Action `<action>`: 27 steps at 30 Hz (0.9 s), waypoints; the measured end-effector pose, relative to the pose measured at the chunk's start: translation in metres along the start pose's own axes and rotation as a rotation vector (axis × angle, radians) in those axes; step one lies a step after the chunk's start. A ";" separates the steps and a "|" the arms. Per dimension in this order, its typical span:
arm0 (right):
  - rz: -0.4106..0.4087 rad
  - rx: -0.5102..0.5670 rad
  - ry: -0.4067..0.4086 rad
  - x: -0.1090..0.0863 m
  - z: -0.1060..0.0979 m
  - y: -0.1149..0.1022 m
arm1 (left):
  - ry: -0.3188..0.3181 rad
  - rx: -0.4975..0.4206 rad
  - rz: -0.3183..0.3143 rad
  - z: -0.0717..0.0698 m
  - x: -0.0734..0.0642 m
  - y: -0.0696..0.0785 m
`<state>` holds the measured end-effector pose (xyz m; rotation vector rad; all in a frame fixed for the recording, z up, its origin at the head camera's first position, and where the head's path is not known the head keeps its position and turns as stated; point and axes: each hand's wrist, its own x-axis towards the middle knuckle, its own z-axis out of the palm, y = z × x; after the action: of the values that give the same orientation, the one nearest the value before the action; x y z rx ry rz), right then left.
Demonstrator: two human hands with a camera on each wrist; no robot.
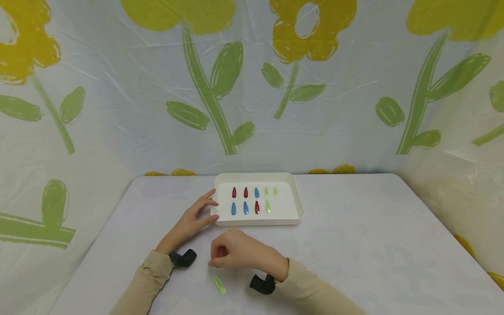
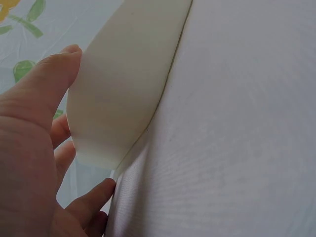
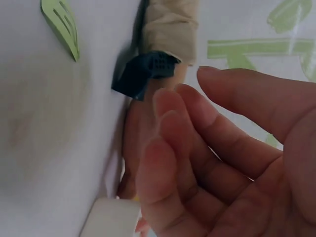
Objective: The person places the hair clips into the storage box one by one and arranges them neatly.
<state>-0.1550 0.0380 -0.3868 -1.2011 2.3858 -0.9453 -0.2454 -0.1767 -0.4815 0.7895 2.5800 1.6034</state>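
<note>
A white tray (image 1: 285,205) holds hair clips in two rows. Its back row has two red, one blue and two green clips; the front row has two blue, one red and one green. My left hand (image 1: 193,223) rests at the tray's left end with fingers spread, the thumb touching the rim in the left wrist view. Over the table in front of the tray is my right hand (image 1: 240,251), fingers loosely curled and thumb apart from them, holding nothing. A green hair clip (image 1: 220,285) lies on the table just below it.
Both wrists carry black camera mounts, on the left wrist (image 1: 183,258) and the right wrist (image 1: 263,284). The pale table (image 1: 354,245) extends to both sides. A flower-printed curtain (image 1: 346,109) hangs behind and at the sides.
</note>
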 end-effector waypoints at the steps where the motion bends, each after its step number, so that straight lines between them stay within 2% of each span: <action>1: -0.003 -0.028 -0.010 0.000 0.003 -0.001 | 0.000 -0.007 0.000 0.000 -0.001 0.005; 6: 0.004 -0.138 -0.062 0.001 0.015 -0.004 | -0.003 -0.035 0.016 -0.002 -0.005 0.032; 10: 0.013 -0.232 -0.094 0.002 0.026 -0.003 | -0.003 -0.037 0.022 -0.002 -0.005 0.032; 14: 0.077 -0.250 -0.131 0.003 0.035 -0.002 | -0.004 -0.037 0.022 -0.002 -0.005 0.031; 18: 0.130 -0.231 -0.142 0.003 0.041 -0.002 | -0.006 -0.042 0.021 -0.002 -0.005 0.031; 27: 0.166 -0.185 -0.142 0.001 0.042 -0.007 | -0.004 -0.041 0.019 -0.002 -0.006 0.033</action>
<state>-0.1290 0.0164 -0.4134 -1.0719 2.4537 -0.5797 -0.2276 -0.1691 -0.4546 0.8164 2.5359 1.6515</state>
